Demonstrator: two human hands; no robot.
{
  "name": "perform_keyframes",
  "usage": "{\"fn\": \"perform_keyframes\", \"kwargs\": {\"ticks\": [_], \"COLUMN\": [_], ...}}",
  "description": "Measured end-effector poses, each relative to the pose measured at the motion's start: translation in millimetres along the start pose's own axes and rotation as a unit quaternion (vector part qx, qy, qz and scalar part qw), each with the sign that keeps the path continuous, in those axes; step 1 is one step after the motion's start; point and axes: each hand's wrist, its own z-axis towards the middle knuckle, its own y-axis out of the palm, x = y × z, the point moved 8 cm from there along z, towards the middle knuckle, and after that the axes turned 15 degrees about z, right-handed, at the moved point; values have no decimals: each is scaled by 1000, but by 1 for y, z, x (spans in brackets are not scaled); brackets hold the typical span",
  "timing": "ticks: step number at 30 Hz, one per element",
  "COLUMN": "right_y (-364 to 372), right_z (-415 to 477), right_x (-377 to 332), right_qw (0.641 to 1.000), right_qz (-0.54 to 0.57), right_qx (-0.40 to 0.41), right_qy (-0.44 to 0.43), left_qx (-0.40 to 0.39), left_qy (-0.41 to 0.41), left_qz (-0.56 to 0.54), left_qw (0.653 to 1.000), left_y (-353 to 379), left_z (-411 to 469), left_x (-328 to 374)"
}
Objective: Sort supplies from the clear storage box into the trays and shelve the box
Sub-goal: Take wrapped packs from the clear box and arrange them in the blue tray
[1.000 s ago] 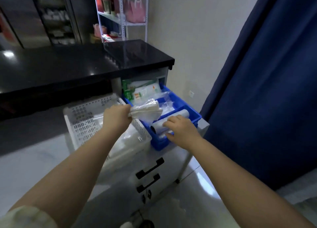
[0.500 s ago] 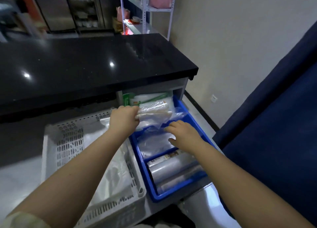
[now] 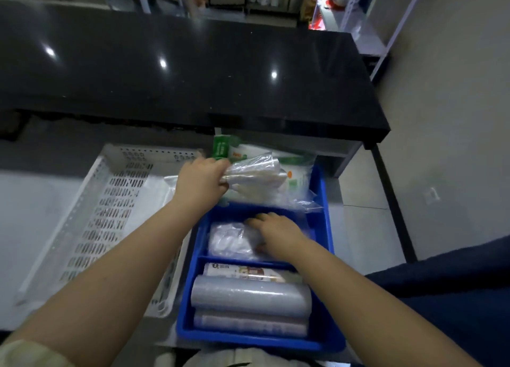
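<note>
A blue divided tray [image 3: 324,201] stands in front of me. My left hand [image 3: 200,180] grips a clear plastic packet [image 3: 254,175] over the tray's far compartment, where green-and-white packets [image 3: 292,173] lie. My right hand [image 3: 276,234] rests with spread fingers on a crumpled clear bag [image 3: 230,239] in the middle compartment. The near compartment holds three rolls, a printed one [image 3: 245,273] and two clear ones [image 3: 251,297]. A white perforated tray [image 3: 91,215] sits to the left with a clear bag in it. The clear storage box is not in view.
A black glossy counter [image 3: 193,71] overhangs the far end of the trays. White metal shelving [image 3: 386,21] stands at the back right by a beige wall. A dark blue curtain [image 3: 455,297] hangs at the right.
The view has tilted down over the trays. My left hand has kept hold of the clear packet above the far compartment, and my right hand has settled on the bag in the middle compartment.
</note>
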Motion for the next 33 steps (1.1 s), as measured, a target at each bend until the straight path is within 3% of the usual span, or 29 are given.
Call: {"fn": "perform_keyframes", "kwargs": {"ticks": [5, 22, 28, 33], "right_y": [9, 19, 8, 1], "right_z": [-1, 2, -2, -25], "right_x": [-1, 2, -13, -15], "right_qw": [1000, 988, 996, 991], "right_qz": [22, 72, 23, 99], "right_qx": [4, -69, -51, -61], "right_qy": [-17, 118, 73, 59], "left_qx": [3, -37, -29, -26], "left_qy": [-17, 3, 5, 1], "left_qz": [16, 15, 11, 20], "left_qw": [1000, 999, 1000, 999], "left_y": [-7, -8, -13, -17], "left_z": [-10, -26, -31, -31], "left_x": [5, 13, 12, 2]}}
